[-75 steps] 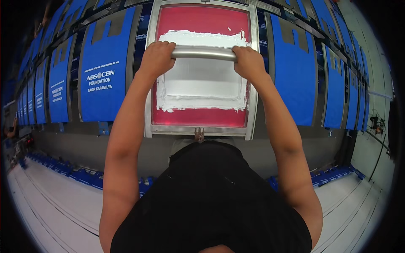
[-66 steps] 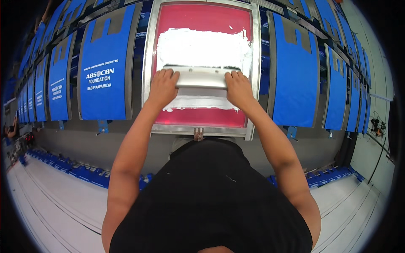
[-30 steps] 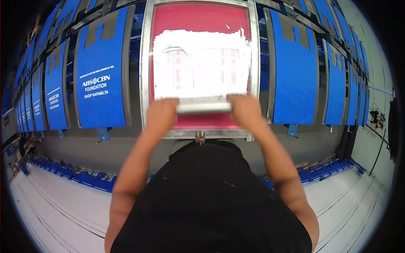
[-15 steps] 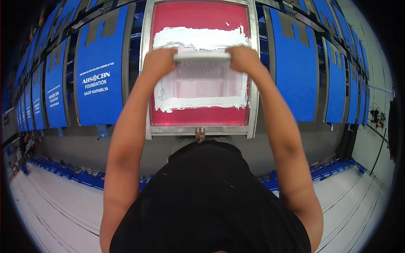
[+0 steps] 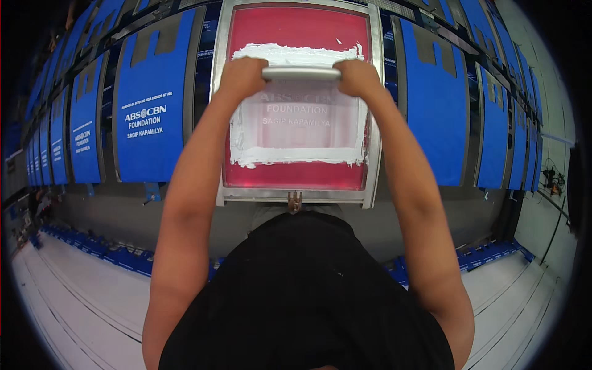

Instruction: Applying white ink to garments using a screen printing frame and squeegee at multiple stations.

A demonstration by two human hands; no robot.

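My left hand (image 5: 245, 76) and my right hand (image 5: 359, 78) are closed around the two ends of a pale squeegee (image 5: 301, 73). It lies crosswise over the far half of a screen-printing frame (image 5: 259, 196) with a metal rim and red mesh (image 5: 296, 23). Thick white ink (image 5: 296, 154) forms a rough border around the see-through middle, where pale lettering shows. Beyond the squeegee runs another band of ink. The blade's lower edge is hidden by the handle.
Flat blue bag pieces (image 5: 151, 74) lie on grey boards in a row to the left, with more blue pieces (image 5: 435, 117) to the right. A small metal bracket (image 5: 295, 201) sticks out at the frame's near edge. More blue pieces line a low strip behind, above a pale floor (image 5: 80, 290).
Both hands have pushed the squeegee a little farther away from me across the mesh. It now sits closer to the far band of ink. My grip is unchanged.
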